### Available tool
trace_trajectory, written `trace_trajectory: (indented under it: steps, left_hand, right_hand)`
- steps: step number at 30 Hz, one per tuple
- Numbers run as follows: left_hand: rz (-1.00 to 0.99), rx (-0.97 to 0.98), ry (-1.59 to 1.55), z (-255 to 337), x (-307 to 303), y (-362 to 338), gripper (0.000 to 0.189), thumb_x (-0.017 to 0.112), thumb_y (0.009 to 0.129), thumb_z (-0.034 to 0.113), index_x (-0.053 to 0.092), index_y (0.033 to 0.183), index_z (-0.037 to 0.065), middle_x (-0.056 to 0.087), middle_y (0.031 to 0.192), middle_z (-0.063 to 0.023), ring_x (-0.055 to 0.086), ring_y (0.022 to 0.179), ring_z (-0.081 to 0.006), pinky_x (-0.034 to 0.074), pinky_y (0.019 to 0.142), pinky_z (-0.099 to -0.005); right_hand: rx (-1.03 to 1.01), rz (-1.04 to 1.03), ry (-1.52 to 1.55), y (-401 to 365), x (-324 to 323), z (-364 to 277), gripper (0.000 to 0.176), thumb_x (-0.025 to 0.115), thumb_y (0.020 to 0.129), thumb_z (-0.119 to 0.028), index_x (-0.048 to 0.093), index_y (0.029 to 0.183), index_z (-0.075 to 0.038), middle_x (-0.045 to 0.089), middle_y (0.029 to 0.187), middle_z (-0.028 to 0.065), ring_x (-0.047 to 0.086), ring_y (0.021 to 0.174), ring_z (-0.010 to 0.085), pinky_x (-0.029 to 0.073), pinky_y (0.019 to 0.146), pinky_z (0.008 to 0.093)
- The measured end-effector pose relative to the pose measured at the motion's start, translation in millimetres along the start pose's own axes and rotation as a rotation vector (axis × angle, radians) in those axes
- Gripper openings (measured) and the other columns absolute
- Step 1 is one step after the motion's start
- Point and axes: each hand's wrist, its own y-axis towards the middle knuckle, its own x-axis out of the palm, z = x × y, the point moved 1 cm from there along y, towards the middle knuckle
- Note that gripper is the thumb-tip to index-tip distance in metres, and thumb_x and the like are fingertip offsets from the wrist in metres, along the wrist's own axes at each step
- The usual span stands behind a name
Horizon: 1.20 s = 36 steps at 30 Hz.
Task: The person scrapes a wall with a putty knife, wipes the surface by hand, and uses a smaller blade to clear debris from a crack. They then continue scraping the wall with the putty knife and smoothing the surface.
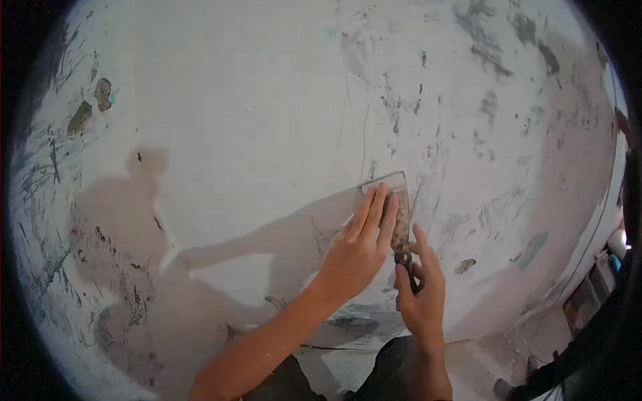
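Note:
A wide putty knife (402,227) lies against the patchy white wall (234,120), its broad blade angled up and its dark handle pointing down. Around that handle my right hand (422,294) is closed, with the thumb on one side and the index finger stretched up along the other. My left hand (358,257) rests on the blade with its fingers extended and flat, covering part of the metal. Thin cracks and dark smears mark the plaster just above the blade's top edge.
Bare holes (80,119) show in the plaster at the upper left, and a smaller chip (465,266) is right of my right hand. My knees (391,367) are close to the wall's base. At the far right, a person's dark-clothed leg (568,364) stands beside stacked items.

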Motion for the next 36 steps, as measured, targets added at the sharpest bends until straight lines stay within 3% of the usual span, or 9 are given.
trace_trajectory:
  steps: [2,6,7,11,19,21,24,33,36]
  left_hand:
    - [-0.022,-0.006,0.051,8,-2,12,0.069,0.058,0.082,0.002,0.032,0.144,-0.012,0.031,0.148,-0.0317,0.033,0.14,-0.0421,0.042,0.108,-0.0429]
    - [-0.052,-0.044,0.035,10,-14,22,0.069,0.062,0.077,-0.004,0.035,0.139,-0.017,0.037,0.141,-0.0389,0.042,0.133,-0.0445,0.054,0.095,-0.0382]
    - [-0.077,-0.058,0.034,8,-12,22,0.068,0.061,0.079,-0.001,0.034,0.14,-0.017,0.036,0.143,-0.0381,0.041,0.134,-0.0453,0.048,0.101,-0.0407]
    - [-0.142,-0.037,0.143,7,-11,24,0.069,0.061,0.079,0.0,0.033,0.139,-0.017,0.035,0.142,-0.0398,0.039,0.135,-0.0474,0.044,0.106,-0.041]
    - [-0.145,-0.066,0.097,10,-3,20,0.071,0.06,0.079,-0.003,0.031,0.143,-0.013,0.03,0.145,-0.0399,0.034,0.137,-0.0473,0.045,0.105,-0.0407]
    - [-0.106,-0.093,-0.015,8,-5,19,0.068,0.059,0.082,-0.002,0.033,0.145,-0.009,0.029,0.146,-0.0383,0.034,0.138,-0.0472,0.046,0.105,-0.041]
    - [-0.058,-0.075,-0.016,5,1,15,0.066,0.059,0.083,-0.001,0.035,0.145,-0.007,0.029,0.147,-0.0367,0.034,0.138,-0.047,0.046,0.104,-0.0428]
    - [0.004,0.03,0.236,3,7,20,0.067,0.063,0.082,0.005,0.039,0.143,-0.007,0.037,0.14,-0.0412,0.042,0.132,-0.0486,0.056,0.09,-0.0371]
    - [-0.02,0.002,0.352,12,10,24,0.07,0.067,0.079,0.009,0.04,0.141,-0.01,0.04,0.138,-0.0411,0.041,0.132,-0.0508,0.049,0.101,-0.0417]
  right_hand:
    - [-0.233,-0.055,-0.221,11,-9,-14,0.067,0.057,0.085,0.006,0.038,0.148,-0.003,0.059,0.11,0.0166,0.057,0.09,0.0217,0.05,0.077,0.0318]
    - [-0.178,-0.217,0.011,15,-23,-8,0.068,0.059,0.083,0.005,0.038,0.148,-0.001,0.057,0.117,0.0151,0.056,0.086,0.0185,0.048,0.072,0.0288]
    - [-0.049,-0.184,0.238,10,-17,1,0.062,0.055,0.088,0.004,0.038,0.148,0.0,0.054,0.121,0.0146,0.057,0.076,0.0128,0.047,0.054,0.0248]
    - [0.032,0.072,0.494,10,10,24,0.052,0.046,0.096,0.0,0.035,0.148,0.001,0.055,0.117,0.0143,0.053,0.057,0.0057,0.033,0.032,0.0199]
    - [0.09,-0.127,0.531,10,14,36,0.063,0.048,0.094,-0.003,0.025,0.153,-0.002,0.057,0.093,0.013,0.042,0.042,0.0058,0.034,0.032,0.0231]
    - [0.194,-0.247,0.995,14,12,34,0.071,0.05,0.094,-0.006,0.015,0.155,-0.005,0.055,0.083,0.0108,0.036,0.039,0.0065,0.032,0.032,0.0225]
    - [0.264,-0.372,1.148,17,6,48,0.074,0.051,0.095,-0.007,0.01,0.157,-0.009,0.054,0.082,0.0107,0.031,0.038,0.0058,0.03,0.031,0.0217]
    - [0.252,-0.101,0.804,9,32,30,0.064,0.047,0.1,-0.008,0.015,0.156,-0.008,0.049,0.06,0.0005,0.035,0.039,0.0042,0.027,0.033,0.0229]
    - [0.228,-0.127,0.839,13,34,39,0.065,0.046,0.1,-0.008,0.013,0.156,-0.008,0.049,0.06,0.0008,0.035,0.039,0.0042,0.027,0.033,0.0227]
